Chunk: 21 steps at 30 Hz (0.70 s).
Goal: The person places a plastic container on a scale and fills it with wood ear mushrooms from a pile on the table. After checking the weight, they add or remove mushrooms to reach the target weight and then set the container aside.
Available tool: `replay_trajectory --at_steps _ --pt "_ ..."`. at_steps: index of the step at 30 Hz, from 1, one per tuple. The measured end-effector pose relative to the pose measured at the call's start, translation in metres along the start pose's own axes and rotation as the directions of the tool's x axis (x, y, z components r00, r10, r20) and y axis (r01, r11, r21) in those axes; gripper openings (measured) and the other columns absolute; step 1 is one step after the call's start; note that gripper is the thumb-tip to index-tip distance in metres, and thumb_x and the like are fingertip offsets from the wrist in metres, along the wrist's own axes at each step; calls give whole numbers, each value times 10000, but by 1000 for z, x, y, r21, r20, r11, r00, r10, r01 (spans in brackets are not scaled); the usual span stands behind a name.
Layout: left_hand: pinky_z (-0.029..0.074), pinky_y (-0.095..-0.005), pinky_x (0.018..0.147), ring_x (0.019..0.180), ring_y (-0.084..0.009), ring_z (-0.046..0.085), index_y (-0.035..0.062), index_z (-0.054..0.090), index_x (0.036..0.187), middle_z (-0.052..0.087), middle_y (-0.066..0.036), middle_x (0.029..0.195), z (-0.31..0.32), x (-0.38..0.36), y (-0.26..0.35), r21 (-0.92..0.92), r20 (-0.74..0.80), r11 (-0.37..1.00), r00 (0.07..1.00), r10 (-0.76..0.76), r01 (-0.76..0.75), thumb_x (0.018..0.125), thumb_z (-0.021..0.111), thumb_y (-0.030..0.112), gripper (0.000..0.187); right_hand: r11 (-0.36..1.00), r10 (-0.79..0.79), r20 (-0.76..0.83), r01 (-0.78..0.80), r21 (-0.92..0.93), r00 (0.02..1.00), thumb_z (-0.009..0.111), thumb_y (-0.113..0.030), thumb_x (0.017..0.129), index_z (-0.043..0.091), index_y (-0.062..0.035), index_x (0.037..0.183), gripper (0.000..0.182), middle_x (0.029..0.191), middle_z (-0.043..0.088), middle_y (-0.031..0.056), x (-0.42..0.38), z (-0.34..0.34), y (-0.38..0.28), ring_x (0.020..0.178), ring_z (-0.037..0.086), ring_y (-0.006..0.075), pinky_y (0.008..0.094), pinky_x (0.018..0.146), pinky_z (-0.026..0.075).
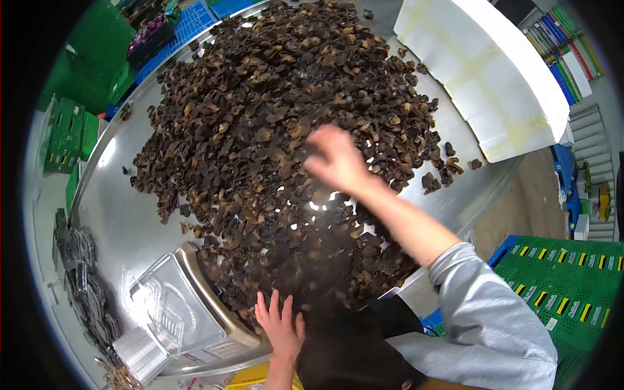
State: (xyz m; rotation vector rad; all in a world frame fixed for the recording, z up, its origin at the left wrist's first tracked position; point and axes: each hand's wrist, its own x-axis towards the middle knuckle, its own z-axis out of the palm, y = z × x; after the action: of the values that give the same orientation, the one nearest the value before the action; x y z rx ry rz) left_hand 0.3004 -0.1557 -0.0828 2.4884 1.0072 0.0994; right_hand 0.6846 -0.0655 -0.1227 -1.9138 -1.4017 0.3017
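A large heap of dark brown, curled mushroom-like pieces [260,110] covers much of a shiny metal table [117,188]. Over the middle of the heap is my right hand [335,159], blurred by motion, its fingers bent; what it holds, if anything, cannot be made out. My left hand [281,325] is at the near edge of the heap with its fingers spread and nothing in it. Between the hands, some of the pieces look smeared by motion. A metal-framed weighing scale [214,305] stands just left of my left hand.
Clear plastic trays [140,354] are stacked by the scale, with more trays [88,273] at the far left. A white panel [487,78] stands along the table's right side. Green crates [565,279] are at the right; others [65,136] are at the left.
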Motion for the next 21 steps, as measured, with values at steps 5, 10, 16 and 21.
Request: replay_trajectory --at_steps 5,10,16,21 --pt "205 -607 1101 1408 -462 230 66 505 1313 370 -164 1469 7 8 4 -4 -17 999 998 -53 53 755 699 107 592 971 -206 210 174 162 956 682 -329 797 571 -83 1201 487 1390 463 169 -75 66 -84 1275 450 358 526 1060 344" --pt "195 -598 1111 1399 -465 246 47 510 1292 422 -164 1439 -3 11 -3 -6 -95 1000 995 -30 30 783 679 109 540 836 -467 298 305 457 832 661 -265 857 664 -115 1067 259 1140 652 68 -83 17 -99 1092 600 268 402 969 444" --pt "222 -531 1127 1393 -450 296 8 492 1282 466 -190 1396 -12 15 1 -128 -194 988 975 -106 82 770 671 25 543 917 332 -203 -365 -161 921 688 -260 829 711 -87 962 220 924 693 117 -12 -68 33 874 675 300 421 779 528" --pt "259 -506 1121 1376 -439 340 0 502 1267 497 -184 1366 -11 28 10 -209 -191 976 977 -97 56 773 649 -32 516 854 356 -158 -389 -345 921 711 -262 764 698 -65 965 282 875 694 105 0 -54 79 845 671 325 431 757 520"
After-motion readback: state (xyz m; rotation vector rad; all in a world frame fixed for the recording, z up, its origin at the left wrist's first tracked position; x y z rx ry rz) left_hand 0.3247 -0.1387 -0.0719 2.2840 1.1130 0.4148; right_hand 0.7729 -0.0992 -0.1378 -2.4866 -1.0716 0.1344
